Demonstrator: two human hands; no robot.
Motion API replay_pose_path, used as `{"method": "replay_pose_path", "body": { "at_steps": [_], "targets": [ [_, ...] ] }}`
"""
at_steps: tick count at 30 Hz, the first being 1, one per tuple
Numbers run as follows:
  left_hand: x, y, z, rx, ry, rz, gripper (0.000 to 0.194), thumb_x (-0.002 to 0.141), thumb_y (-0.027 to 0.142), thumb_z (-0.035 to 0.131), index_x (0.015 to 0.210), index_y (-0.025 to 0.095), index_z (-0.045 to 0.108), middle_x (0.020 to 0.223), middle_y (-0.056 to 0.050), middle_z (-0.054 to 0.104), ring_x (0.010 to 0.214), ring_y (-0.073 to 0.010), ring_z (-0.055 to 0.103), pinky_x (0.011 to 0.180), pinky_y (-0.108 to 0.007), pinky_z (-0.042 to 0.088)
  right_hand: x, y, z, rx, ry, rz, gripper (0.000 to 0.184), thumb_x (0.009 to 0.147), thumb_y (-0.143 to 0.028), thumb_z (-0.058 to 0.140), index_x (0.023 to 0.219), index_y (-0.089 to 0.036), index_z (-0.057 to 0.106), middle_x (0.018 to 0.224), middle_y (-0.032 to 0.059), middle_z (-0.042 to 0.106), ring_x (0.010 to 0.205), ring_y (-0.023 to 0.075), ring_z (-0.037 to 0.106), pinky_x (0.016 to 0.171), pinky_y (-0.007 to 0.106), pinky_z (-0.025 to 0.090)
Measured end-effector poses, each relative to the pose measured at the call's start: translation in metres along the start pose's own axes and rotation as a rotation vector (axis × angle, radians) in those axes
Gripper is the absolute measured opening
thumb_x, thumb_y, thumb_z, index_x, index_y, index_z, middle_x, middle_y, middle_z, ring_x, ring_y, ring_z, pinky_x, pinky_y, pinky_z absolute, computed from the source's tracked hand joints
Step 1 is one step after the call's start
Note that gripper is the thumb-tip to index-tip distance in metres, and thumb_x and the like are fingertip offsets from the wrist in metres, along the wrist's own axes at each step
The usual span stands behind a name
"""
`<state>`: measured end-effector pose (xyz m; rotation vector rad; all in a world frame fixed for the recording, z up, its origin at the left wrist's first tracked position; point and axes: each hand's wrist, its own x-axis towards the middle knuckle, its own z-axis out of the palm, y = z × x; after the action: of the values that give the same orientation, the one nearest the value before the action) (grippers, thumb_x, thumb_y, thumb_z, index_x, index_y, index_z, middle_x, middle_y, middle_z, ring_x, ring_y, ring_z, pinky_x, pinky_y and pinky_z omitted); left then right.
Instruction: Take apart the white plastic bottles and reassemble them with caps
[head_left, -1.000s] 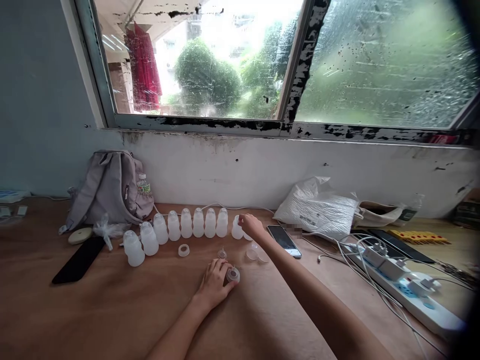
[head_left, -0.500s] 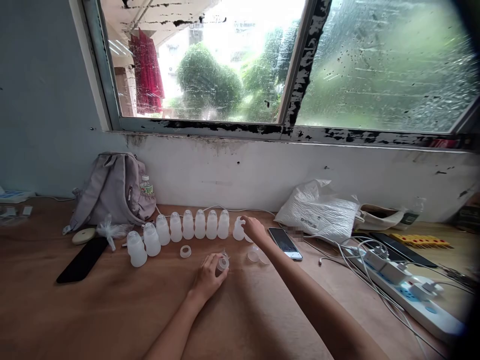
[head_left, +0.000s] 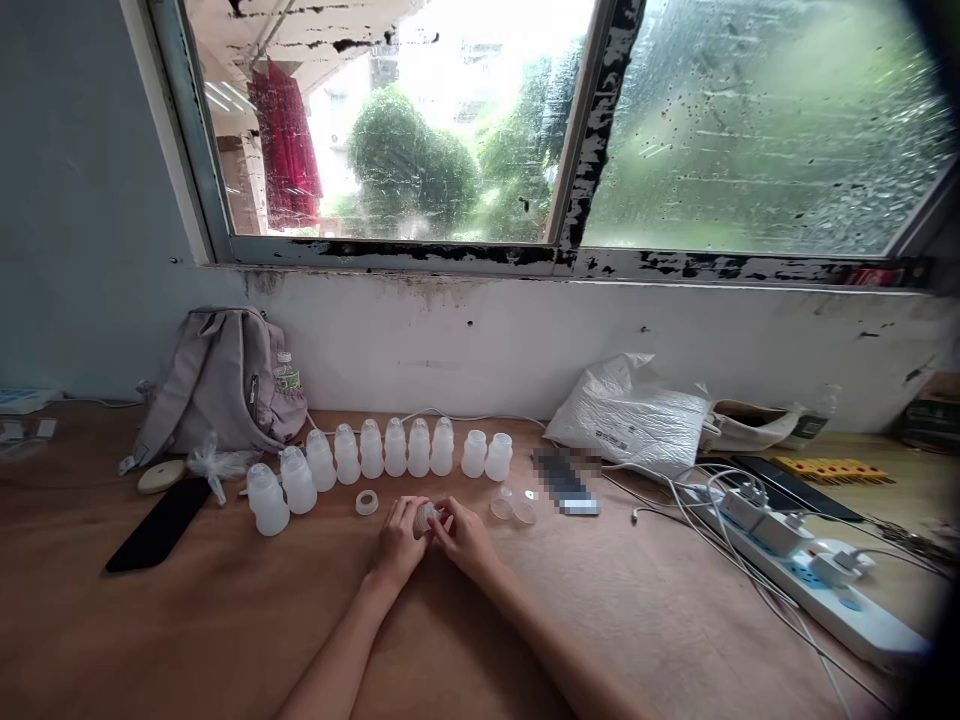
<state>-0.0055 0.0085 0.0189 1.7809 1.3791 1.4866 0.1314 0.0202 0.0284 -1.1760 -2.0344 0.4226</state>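
Whitish plastic, the ribbed piece (head_left: 424,519) on or just over the counter (head_left: 225,630), held between curled fingers of the left hand (head_left: 400,540) and nearly closed ones of the right hand (head_left: 466,541), could slip if pressed unevenly.

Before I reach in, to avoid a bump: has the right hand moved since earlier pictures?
Yes: against the two rightmost white bottles, the right hand has come leftward and nearer the camera, beside the left hand.

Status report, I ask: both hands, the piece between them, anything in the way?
Left hand around pale ribbed piece; right hand against it. Ring left of hands, clear discs right. No blockage seen.
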Motion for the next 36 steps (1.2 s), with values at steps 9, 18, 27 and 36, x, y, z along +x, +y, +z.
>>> {"method": "replay_pose_path", "body": {
  "at_steps": [9, 18, 27, 36],
  "targets": [
    [-0.002, -0.005, 0.005, -0.009, -0.076, 0.001, 0.034, 0.061, 0.014, 0.060, 0.091, 0.029, 0.063, 0.088, -0.003, 0.060, 0.089, -0.0246, 0.051, 0.086, -0.038, 0.035, -0.006, 0.018, 0.008, 0.093, 0.060, -0.028, 0.011, 0.079, -0.024, 0.040, 0.082, -0.019, 0.050, 0.074, 0.0051, 0.058, 0.065, 0.0158, 0.053, 0.061, 0.027, 0.043],
    [-0.002, -0.010, 0.005, 0.051, -0.091, 0.032, 0.037, 0.058, 0.014, 0.064, 0.092, 0.029, 0.063, 0.088, -0.003, 0.062, 0.088, -0.0247, 0.052, 0.086, -0.039, 0.035, -0.008, 0.022, 0.010, 0.102, 0.058, -0.049, 0.011, 0.080, -0.022, 0.039, 0.080, -0.019, 0.050, 0.073, 0.0046, 0.057, 0.065, 0.0161, 0.053, 0.062, 0.026, 0.042],
    [-0.003, -0.004, 0.001, 0.346, -0.132, 0.166, 0.037, 0.063, 0.020, 0.064, 0.099, 0.024, 0.059, 0.094, -0.002, 0.063, 0.088, -0.0208, 0.054, 0.081, -0.036, 0.042, -0.007, 0.021, 0.009, 0.154, 0.152, -0.115, 0.014, 0.080, -0.019, 0.039, 0.074, -0.018, 0.051, 0.067, 0.0033, 0.056, 0.060, 0.0140, 0.050, 0.057, 0.025, 0.041],
    [0.002, -0.005, -0.008, 0.483, -0.179, 0.184, 0.039, 0.066, 0.027, 0.064, 0.104, 0.025, 0.056, 0.099, -0.002, 0.062, 0.095, -0.0206, 0.052, 0.083, -0.035, 0.040, -0.007, 0.023, 0.007, 0.266, 0.084, -0.078, 0.018, 0.078, -0.014, 0.040, 0.090, -0.019, 0.053, 0.079, 0.0044, 0.058, 0.066, 0.0148, 0.053, 0.061, 0.026, 0.045]
  ]
}}
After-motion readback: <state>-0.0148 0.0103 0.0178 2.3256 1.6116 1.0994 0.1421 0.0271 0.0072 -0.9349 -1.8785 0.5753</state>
